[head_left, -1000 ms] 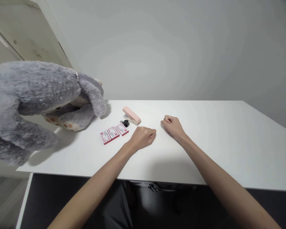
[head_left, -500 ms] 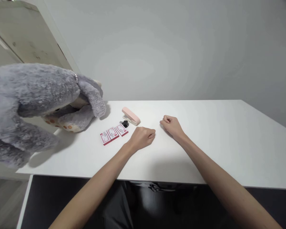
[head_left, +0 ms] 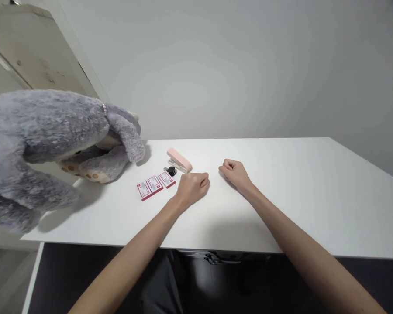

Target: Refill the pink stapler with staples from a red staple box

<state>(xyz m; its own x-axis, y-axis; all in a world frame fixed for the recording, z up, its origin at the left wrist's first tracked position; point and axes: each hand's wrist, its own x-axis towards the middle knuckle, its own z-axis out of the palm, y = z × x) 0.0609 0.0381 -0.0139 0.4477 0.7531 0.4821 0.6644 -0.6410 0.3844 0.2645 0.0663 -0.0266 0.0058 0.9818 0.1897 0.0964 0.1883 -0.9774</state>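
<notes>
My left hand [head_left: 193, 188] rests on the white table as a closed fist, with nothing seen in it. Close to its far left side lies a pink and cream stapler [head_left: 179, 159], tilted away. Between them and a row of three small red-and-white boxes [head_left: 154, 184] sits a small black object with a metal end [head_left: 171, 170], possibly a staple remover; its kind is unclear. To the right, my right hand [head_left: 235, 172] also lies closed on the table, touching no object. A gap of bare tabletop separates the two fists.
A large grey plush toy [head_left: 52, 122] leans over the table's left end, one paw near the stapler. A grey wall [head_left: 216, 78] rises behind the white table [head_left: 314, 196]. Below the front edge is a dark space with a metal fitting [head_left: 221, 258].
The left fist has drawn slightly to the left and its thumb has tucked in closer. My right hand stays nearly where it was. The view has shifted a little.
</notes>
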